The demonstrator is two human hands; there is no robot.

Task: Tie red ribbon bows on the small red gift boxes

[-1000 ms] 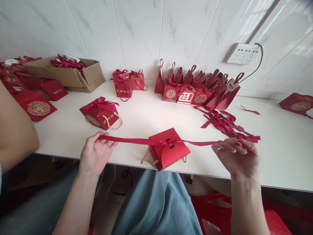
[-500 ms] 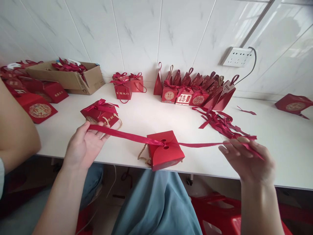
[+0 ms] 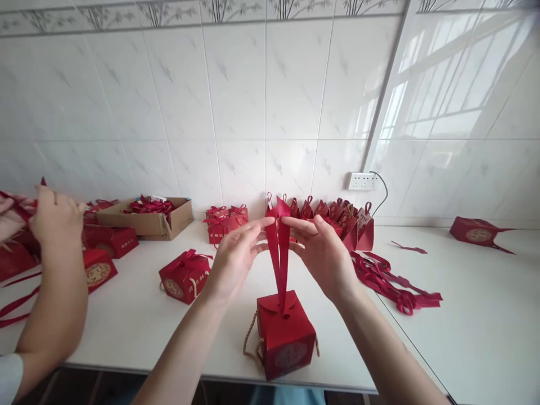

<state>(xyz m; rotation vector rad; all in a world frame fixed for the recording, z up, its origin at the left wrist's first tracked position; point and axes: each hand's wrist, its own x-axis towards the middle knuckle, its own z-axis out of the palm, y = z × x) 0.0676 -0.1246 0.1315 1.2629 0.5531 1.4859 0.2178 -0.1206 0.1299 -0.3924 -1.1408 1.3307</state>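
Red boxes (image 3: 112,241) crowd the left of the white worktop (image 3: 476,337), near a co-worker's hand (image 3: 57,216). Next comes an open cardboard carton (image 3: 130,224) holding ribbons, then a bow-tied box (image 3: 181,281) with rope handles and, farther back, a cluster of small gift boxes (image 3: 219,228).

The left hand (image 3: 232,261) reaches in with its fingers bent and slightly spread; its grip is nearly closed, the fingertips at the left strand of the satin ribbon (image 3: 284,259). Both strands rise almost upright, close together, from the slotted lid of the red gift box (image 3: 291,343), which sits near the front edge, between the forearms. The right hand (image 3: 329,259) mirrors the left, its grip narrow at the other strand; thumb contact is hard to make out on either side.

The step in hand looks like gathering and lining up the two strands above the lid. Handling them from here seems to call for light, even tension and flat, untwisted satin, since a one-sided pull could drag the ribbon through the slot or tilt the box.

Behind the right hand stand upright paper bags (image 3: 348,225); farther right lie loose ribbons (image 3: 394,287) and another red box (image 3: 476,232).
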